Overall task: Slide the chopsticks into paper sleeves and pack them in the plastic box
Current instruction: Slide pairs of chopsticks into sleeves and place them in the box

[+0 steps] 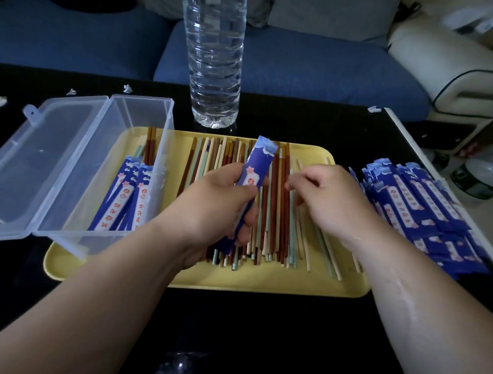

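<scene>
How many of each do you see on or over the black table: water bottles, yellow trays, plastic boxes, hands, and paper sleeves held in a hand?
Water bottles: 1
Yellow trays: 1
Plastic boxes: 1
Hands: 2, left hand, right hand
Held paper sleeves: 1
Total: 6

The water bottle was cut off by the top edge, and the plastic box lid by the left edge. The left hand covered the middle of the paper sleeve. The curled fingers of the right hand hid their own tips, so contact with the chopsticks could not be determined. The print on the sleeve stack was too small to read.
</scene>
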